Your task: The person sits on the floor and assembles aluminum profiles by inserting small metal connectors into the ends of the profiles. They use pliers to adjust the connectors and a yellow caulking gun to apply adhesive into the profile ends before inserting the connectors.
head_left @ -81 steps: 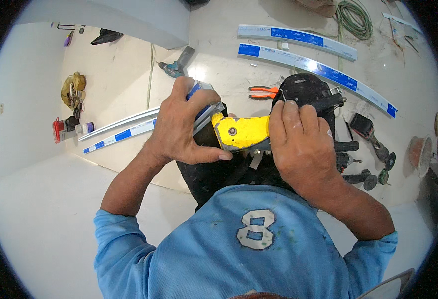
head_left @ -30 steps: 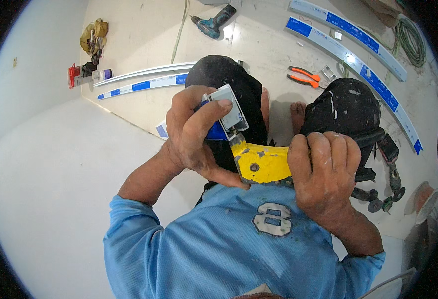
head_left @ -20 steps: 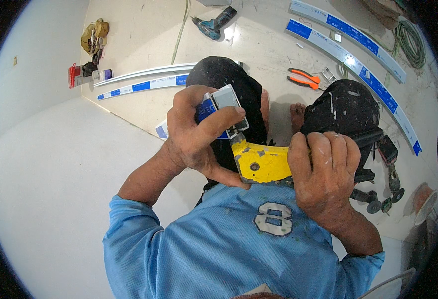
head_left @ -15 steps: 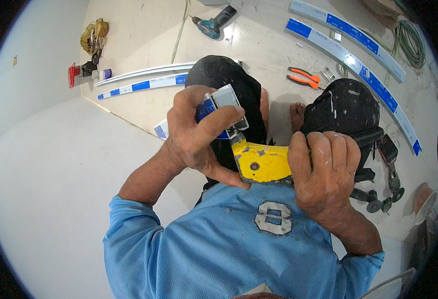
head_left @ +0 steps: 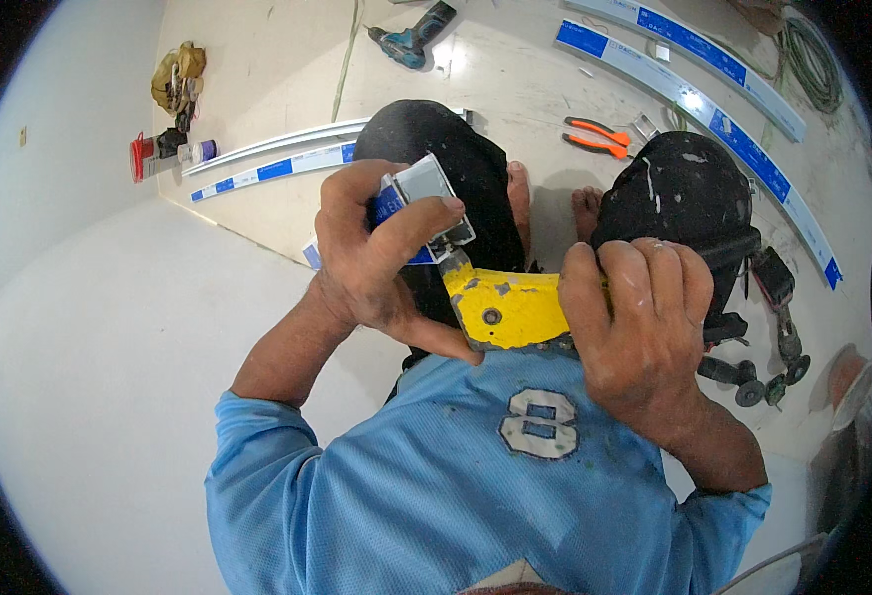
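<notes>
My left hand (head_left: 371, 258) is closed around a short white-grey metal channel piece with blue film (head_left: 424, 183). One of its digits stretches down to the lower edge of a worn yellow tool (head_left: 515, 309) with a round screw and a metal tip. That tip meets the end of the channel piece. My right hand (head_left: 639, 327) is wrapped around the other end of the yellow tool, and its fingers hide that end. Both hands are over my lap, between my knees and chest.
On the floor ahead lie a teal drill (head_left: 414, 38), orange-handled pliers (head_left: 597, 139) and long blue-and-white strips (head_left: 694, 94). More strips (head_left: 272, 171) lie left of my knee. A black power tool (head_left: 778, 297) sits at right. A green coiled cable (head_left: 811, 64) is far right.
The view has shifted slightly, so the floor things and hands appear a little higher and further left. Both hands keep their grip on the channel piece and the yellow tool.
</notes>
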Action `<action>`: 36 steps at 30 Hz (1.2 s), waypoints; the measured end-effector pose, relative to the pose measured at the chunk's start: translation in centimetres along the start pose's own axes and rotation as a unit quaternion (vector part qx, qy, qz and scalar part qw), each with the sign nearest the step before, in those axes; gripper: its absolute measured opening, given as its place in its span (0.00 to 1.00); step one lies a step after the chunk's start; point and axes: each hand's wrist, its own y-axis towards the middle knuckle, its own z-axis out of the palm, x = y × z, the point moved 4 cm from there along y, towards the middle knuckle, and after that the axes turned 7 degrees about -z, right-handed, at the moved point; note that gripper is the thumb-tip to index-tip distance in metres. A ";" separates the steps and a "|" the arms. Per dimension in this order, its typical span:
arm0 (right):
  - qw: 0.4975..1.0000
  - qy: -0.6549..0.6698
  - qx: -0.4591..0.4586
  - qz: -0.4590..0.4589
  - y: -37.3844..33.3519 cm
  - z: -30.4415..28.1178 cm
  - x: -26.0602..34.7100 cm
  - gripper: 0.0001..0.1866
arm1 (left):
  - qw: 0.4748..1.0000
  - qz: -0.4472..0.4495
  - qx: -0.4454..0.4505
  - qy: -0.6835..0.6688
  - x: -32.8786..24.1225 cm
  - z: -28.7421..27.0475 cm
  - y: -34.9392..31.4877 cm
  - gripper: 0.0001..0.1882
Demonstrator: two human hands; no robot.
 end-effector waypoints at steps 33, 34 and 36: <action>0.999 0.037 -0.018 -0.012 0.2 -1.0 -0.6 0.16 | 0.999 -0.035 -0.005 -0.001 0.2 0.2 0.8 0.28; 0.999 0.039 -0.015 -0.012 0.3 -1.1 -0.6 0.16 | 0.999 -0.039 -0.004 -0.008 0.2 0.1 0.8 0.28; 0.999 0.042 -0.010 -0.011 0.5 -1.3 -0.7 0.16 | 0.999 -0.037 -0.007 -0.007 0.3 0.0 0.9 0.28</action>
